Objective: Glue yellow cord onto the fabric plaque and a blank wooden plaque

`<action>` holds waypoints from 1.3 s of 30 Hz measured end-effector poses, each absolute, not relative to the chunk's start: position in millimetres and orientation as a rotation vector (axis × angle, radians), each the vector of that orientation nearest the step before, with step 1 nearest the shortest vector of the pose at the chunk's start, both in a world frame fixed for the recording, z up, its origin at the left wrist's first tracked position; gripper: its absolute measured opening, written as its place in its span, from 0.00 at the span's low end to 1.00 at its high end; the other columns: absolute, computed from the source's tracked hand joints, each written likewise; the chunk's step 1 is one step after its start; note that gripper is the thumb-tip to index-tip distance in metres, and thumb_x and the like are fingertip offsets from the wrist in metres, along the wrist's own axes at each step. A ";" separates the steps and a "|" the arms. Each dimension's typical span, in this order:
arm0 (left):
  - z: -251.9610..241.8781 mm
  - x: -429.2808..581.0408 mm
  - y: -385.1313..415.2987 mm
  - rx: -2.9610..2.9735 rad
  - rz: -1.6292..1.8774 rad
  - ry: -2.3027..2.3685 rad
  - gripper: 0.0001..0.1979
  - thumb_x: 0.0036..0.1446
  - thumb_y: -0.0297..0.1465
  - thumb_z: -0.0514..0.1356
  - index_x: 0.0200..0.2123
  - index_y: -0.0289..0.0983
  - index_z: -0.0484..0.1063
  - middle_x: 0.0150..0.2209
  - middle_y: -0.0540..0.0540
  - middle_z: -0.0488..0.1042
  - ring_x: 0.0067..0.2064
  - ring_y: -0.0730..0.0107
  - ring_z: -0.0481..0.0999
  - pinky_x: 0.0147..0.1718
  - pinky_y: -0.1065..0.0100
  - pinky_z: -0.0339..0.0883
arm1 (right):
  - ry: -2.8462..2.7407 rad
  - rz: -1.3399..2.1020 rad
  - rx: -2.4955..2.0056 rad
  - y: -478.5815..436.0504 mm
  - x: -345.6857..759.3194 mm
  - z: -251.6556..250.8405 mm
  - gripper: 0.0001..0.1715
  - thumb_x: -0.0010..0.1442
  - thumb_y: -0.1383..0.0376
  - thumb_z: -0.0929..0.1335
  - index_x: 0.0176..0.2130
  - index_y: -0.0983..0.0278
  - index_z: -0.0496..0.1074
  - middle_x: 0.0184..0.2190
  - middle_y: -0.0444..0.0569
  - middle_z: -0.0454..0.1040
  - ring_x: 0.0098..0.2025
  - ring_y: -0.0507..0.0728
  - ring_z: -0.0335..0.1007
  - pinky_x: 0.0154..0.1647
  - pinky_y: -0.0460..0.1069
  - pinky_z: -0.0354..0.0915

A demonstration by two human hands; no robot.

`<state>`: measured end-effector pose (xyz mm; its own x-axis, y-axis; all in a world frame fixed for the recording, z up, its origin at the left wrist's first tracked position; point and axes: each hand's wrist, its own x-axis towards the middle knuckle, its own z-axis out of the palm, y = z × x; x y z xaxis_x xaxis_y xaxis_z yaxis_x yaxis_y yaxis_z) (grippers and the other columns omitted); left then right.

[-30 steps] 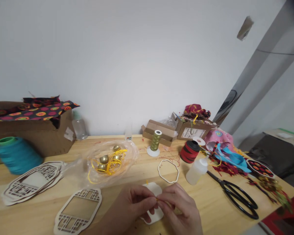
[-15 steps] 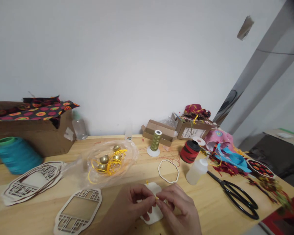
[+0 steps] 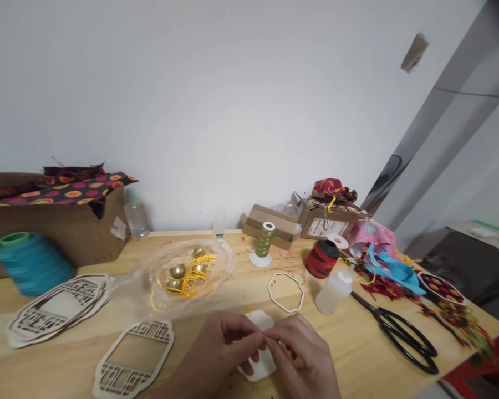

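Fingertips meeting, my left hand and my right hand both pinch a bit of yellow cord at the front of the table. Most of that cord is hidden by the fingers. Under them lies a white plaque with a scalloped outline, with a small yellow loop at its top edge. Left of my hands is a fretwork wooden panel. Beyond them lies a thin scalloped wooden ring.
Plastic bag with brass bells and yellow cord, back left; stacked wooden panels and a blue thread cone further left. Green thread spool, red thread spool, squeeze bottle and black scissors stand or lie to the right.
Both hands keep their pinch on the yellow cord, with only slight finger movement. The view has shifted very slightly; the objects on the table stay in place.
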<state>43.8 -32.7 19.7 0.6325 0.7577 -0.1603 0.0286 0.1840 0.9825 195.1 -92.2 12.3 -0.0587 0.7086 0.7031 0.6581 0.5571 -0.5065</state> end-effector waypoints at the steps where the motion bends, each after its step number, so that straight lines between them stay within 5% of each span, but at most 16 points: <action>1: 19.2 44.0 -32.8 1.305 0.584 0.754 0.14 0.45 0.39 0.62 0.22 0.33 0.75 0.17 0.53 0.68 0.18 0.78 0.67 0.19 0.76 0.62 | -1.753 0.086 -1.161 -92.5 195.4 11.1 0.06 0.55 0.72 0.66 0.32 0.65 0.73 0.23 0.47 0.73 0.26 0.51 0.67 0.26 0.43 0.62; 6: 14.6 42.8 -34.0 1.371 0.678 0.780 0.09 0.45 0.34 0.63 0.29 0.35 0.75 0.24 0.52 0.71 0.21 0.77 0.69 0.21 0.75 0.63 | -1.531 0.368 -1.317 -92.7 193.1 4.0 0.09 0.56 0.66 0.65 0.27 0.63 0.74 0.21 0.45 0.69 0.22 0.50 0.62 0.22 0.43 0.58; 10: 11.9 40.1 -34.5 1.658 0.787 0.718 0.10 0.48 0.29 0.61 0.36 0.42 0.76 0.33 0.49 0.74 0.34 0.69 0.73 0.29 0.74 0.67 | -1.188 0.647 -1.355 -89.4 187.6 -6.9 0.16 0.52 0.55 0.67 0.24 0.64 0.75 0.19 0.44 0.66 0.20 0.50 0.57 0.21 0.44 0.56; 15: 13.2 39.3 -32.7 1.853 0.821 0.693 0.07 0.53 0.30 0.59 0.33 0.46 0.77 0.31 0.52 0.77 0.34 0.72 0.74 0.33 0.77 0.66 | -1.015 0.912 -1.349 -86.5 184.5 -18.4 0.24 0.45 0.47 0.69 0.24 0.66 0.76 0.19 0.45 0.67 0.20 0.49 0.56 0.21 0.45 0.56; 39: 22.8 38.9 -33.5 1.951 0.695 0.859 0.09 0.54 0.32 0.57 0.26 0.40 0.76 0.25 0.52 0.76 0.29 0.71 0.72 0.28 0.76 0.62 | -0.806 1.154 -1.111 -86.8 174.4 -14.6 0.25 0.45 0.48 0.70 0.16 0.66 0.69 0.13 0.42 0.64 0.18 0.48 0.54 0.19 0.43 0.51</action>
<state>38.9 -33.5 22.8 0.6061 0.7834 0.1377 0.2979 -0.3841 0.8739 174.4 -86.8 -14.6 0.2477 0.9676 -0.0483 -0.2874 0.0257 -0.9575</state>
